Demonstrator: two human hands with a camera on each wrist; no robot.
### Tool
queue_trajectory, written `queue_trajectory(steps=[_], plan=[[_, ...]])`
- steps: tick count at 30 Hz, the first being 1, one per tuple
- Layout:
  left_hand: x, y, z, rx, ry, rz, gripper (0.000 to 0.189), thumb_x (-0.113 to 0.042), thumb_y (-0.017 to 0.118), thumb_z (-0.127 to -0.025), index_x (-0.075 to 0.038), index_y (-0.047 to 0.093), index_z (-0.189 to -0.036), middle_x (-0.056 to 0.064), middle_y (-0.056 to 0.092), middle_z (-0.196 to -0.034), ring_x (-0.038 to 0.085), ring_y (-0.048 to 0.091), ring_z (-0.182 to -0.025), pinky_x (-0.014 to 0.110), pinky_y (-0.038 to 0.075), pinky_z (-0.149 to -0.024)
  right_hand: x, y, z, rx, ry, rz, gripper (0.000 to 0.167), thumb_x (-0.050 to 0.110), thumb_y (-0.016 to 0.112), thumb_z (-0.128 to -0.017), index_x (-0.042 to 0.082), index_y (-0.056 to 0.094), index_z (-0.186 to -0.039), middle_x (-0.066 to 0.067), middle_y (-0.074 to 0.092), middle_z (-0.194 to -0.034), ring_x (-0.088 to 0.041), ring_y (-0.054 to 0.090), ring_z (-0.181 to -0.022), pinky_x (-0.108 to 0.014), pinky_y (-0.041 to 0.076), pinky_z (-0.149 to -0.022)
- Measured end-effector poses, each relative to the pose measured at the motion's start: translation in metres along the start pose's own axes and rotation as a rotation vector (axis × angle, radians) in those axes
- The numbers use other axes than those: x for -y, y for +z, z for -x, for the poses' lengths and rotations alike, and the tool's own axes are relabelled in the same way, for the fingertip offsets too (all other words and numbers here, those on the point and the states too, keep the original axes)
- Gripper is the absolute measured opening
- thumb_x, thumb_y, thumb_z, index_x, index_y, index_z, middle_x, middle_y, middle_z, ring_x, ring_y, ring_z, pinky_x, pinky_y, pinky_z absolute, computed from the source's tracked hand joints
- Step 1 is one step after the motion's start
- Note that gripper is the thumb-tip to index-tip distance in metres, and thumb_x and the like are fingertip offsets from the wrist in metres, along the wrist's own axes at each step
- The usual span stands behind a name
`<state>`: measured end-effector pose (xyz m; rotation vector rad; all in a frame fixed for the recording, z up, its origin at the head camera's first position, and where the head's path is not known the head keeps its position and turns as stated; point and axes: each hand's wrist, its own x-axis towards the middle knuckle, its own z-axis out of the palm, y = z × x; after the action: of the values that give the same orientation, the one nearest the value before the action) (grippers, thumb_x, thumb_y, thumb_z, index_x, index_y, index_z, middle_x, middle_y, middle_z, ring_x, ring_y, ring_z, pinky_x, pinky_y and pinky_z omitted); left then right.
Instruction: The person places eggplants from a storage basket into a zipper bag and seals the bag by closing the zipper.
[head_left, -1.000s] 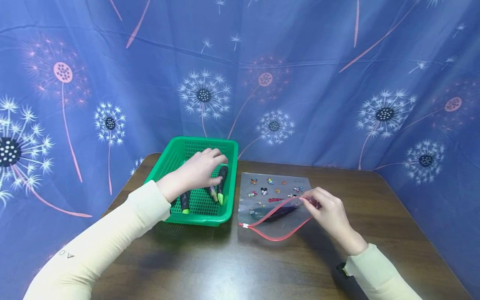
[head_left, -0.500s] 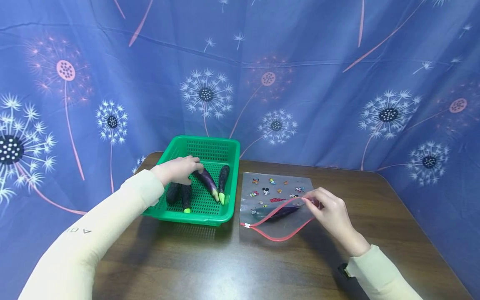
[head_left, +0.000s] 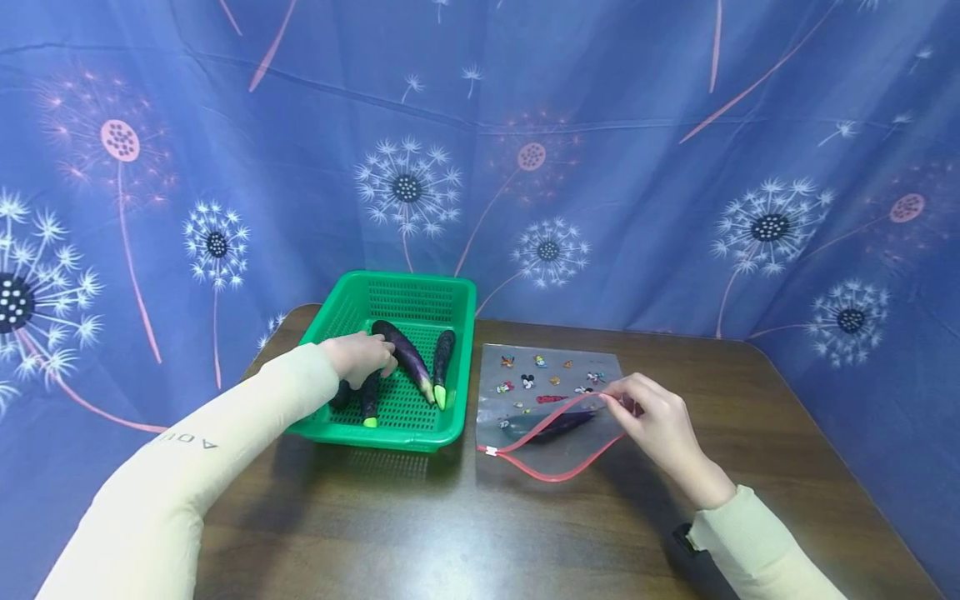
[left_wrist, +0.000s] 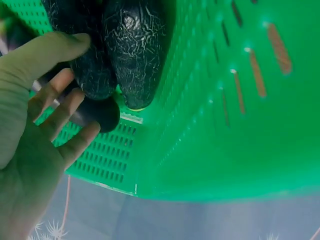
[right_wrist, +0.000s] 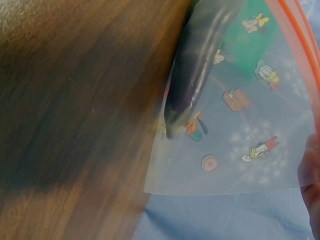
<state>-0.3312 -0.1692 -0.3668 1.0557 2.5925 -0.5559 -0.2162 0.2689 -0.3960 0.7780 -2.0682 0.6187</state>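
Note:
My left hand (head_left: pixel 360 357) reaches into a green plastic basket (head_left: pixel 467 367). In the left wrist view its fingers are spread loosely and the thumb lies over a wrinkled black vegetable (left_wrist: pixel 95 65); whether it touches cannot be told. Another wrinkled black vegetable (left_wrist: pixel 134 55) lies alongside. A smooth purple eggplant (head_left: pixel 408 354) and a wrinkled black vegetable with a bright green tip (head_left: pixel 443 358) lie on the basket's right. My right hand (head_left: pixel 660 433) pinches the red-edged mouth of a clear zip bag (head_left: pixel 600 367), holding it apart. Inside the bag lies an eggplant (right_wrist: pixel 200 60).
A white slider (head_left: pixel 491 451) sits at the left end of the bag's red zip. Basket and bag stand side by side on a brown wooden table (head_left: pixel 420 533). Behind hangs a blue curtain (head_left: pixel 637 208) with dandelion prints.
My left hand has moved from above the right part of the basket to its left part, uncovering the smooth eggplant. My right hand keeps its hold on the bag.

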Motion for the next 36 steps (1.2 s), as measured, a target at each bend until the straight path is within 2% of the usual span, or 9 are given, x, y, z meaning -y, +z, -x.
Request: queue_trajectory(steps=[5,8,10,12,16,21,28,33,36], plan=[[0.0,0.0,-0.003,0.092,-0.025,-0.06,0.037,0.005,0.068,-0.078,-0.025,0.063,-0.098,-0.003,0.052,-0.102,0.02,0.044,-0.087,0.038,0.042,-0.078,-0.001,0.0,-0.001,0.001,-0.005,-0.007,0.008,0.021,0.069,-0.083,0.014,0.069,-0.08,0.012,0.057,-0.069,-0.002,0.045,-0.053,-0.018,0.037,-0.046],[-0.001,0.0,-0.004,0.114,-0.031,-0.061,0.037,0.007,0.066,-0.08,-0.026,0.062,-0.098,-0.002,0.052,-0.103,0.02,0.046,-0.088,0.036,0.042,-0.078,0.0,0.0,-0.003,0.003,-0.007,-0.011,0.009,0.022,0.068,-0.084,0.014,0.069,-0.08,0.012,0.057,-0.069,-0.002,0.045,-0.053,-0.016,0.036,-0.047],[-0.003,0.001,-0.003,0.111,-0.022,-0.062,0.037,0.008,0.063,-0.082,-0.025,0.062,-0.098,-0.002,0.053,-0.103,0.021,0.047,-0.088,0.035,0.042,-0.077,0.0,0.001,-0.003,0.001,-0.01,-0.013,0.01,0.023,0.067,-0.084,0.014,0.069,-0.08,0.012,0.057,-0.069,-0.003,0.045,-0.052,-0.015,0.036,-0.048],[-0.005,0.001,-0.002,0.107,-0.01,-0.059,0.036,0.008,0.062,-0.082,-0.025,0.062,-0.097,-0.002,0.053,-0.101,0.02,0.048,-0.087,0.035,0.042,-0.076,0.001,0.001,-0.004,0.003,-0.01,-0.012,0.004,0.016,0.072,-0.079,0.014,0.069,-0.08,0.012,0.057,-0.069,-0.005,0.046,-0.052,-0.013,0.035,-0.049],[-0.004,0.002,-0.002,0.1,-0.002,-0.061,0.035,0.006,0.064,-0.081,-0.026,0.062,-0.094,-0.004,0.053,-0.095,0.018,0.046,-0.084,0.034,0.04,-0.076,0.002,0.001,-0.005,0.009,-0.008,-0.007,0.016,0.004,0.076,-0.069,0.014,0.069,-0.08,0.012,0.057,-0.069,-0.007,0.047,-0.052,-0.015,0.036,-0.048],[0.001,-0.001,-0.003,0.092,-0.017,-0.063,0.036,0.003,0.069,-0.078,-0.029,0.059,-0.091,-0.006,0.052,-0.095,0.018,0.044,-0.083,0.034,0.039,-0.074,0.003,0.0,-0.005,0.006,-0.01,-0.006,0.016,0.004,0.075,-0.07,0.014,0.069,-0.08,0.012,0.057,-0.069,-0.007,0.047,-0.052,-0.015,0.037,-0.048],[0.009,-0.015,0.001,0.08,-0.081,0.072,0.036,0.001,0.071,-0.079,-0.026,0.061,-0.1,0.0,0.053,-0.108,0.021,0.045,-0.084,0.034,0.037,-0.064,0.003,0.001,-0.006,0.008,-0.016,-0.005,0.019,0.002,0.077,-0.067,0.014,0.068,-0.08,0.012,0.057,-0.07,-0.003,0.046,-0.053,-0.015,0.037,-0.048],[0.014,-0.024,0.004,0.051,-0.1,0.14,0.036,0.0,0.071,-0.079,-0.025,0.061,-0.103,0.002,0.052,-0.109,0.023,0.045,-0.083,0.034,0.038,-0.061,0.003,0.001,-0.005,0.01,-0.012,-0.001,0.018,0.002,0.076,-0.068,0.014,0.068,-0.079,0.011,0.057,-0.07,-0.003,0.045,-0.053,-0.015,0.037,-0.048],[0.016,-0.028,0.005,0.011,-0.093,0.159,0.035,-0.001,0.072,-0.079,-0.024,0.061,-0.102,0.004,0.053,-0.109,0.023,0.046,-0.086,0.035,0.038,-0.063,0.003,0.0,-0.004,0.011,-0.008,0.006,0.017,0.003,0.076,-0.068,0.014,0.068,-0.079,0.011,0.057,-0.07,-0.004,0.046,-0.053,-0.015,0.037,-0.048]])
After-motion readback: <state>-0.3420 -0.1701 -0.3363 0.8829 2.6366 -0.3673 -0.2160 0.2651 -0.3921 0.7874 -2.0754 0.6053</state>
